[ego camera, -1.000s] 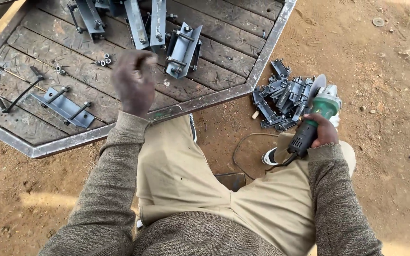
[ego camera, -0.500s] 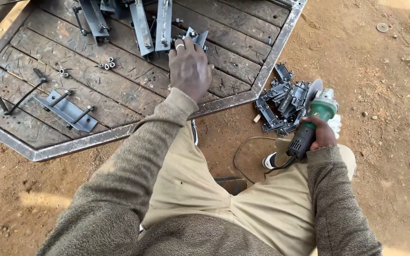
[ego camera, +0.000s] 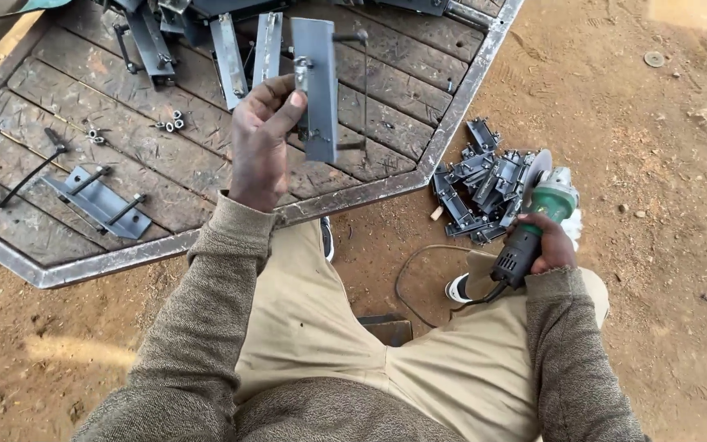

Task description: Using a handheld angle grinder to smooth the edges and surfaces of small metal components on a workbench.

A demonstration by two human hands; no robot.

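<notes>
My left hand (ego camera: 259, 143) is raised over the checker-plate metal panel (ego camera: 83, 176) and holds a flat grey metal latch bracket (ego camera: 318, 86) upright by its left edge; a bent rod sticks out of the bracket's right side. My right hand (ego camera: 543, 245) rests low beside my right knee, gripping a green and black angle grinder (ego camera: 533, 221) with its disc pointing up. Just left of the grinder lies a pile of dark metal brackets (ego camera: 476, 180) on the dirt.
More brackets (ego camera: 231, 45) lie along the panel's far side, one bracket with rods (ego camera: 100, 200) sits near its front left, and small nuts (ego camera: 169, 123) are scattered between. The grinder's cable (ego camera: 407, 278) loops over the dirt by my white shoe (ego camera: 457, 288).
My left hand moved right across the panel, took hold of a bracket and lifted it off the surface. My right hand kept the grinder in place.
</notes>
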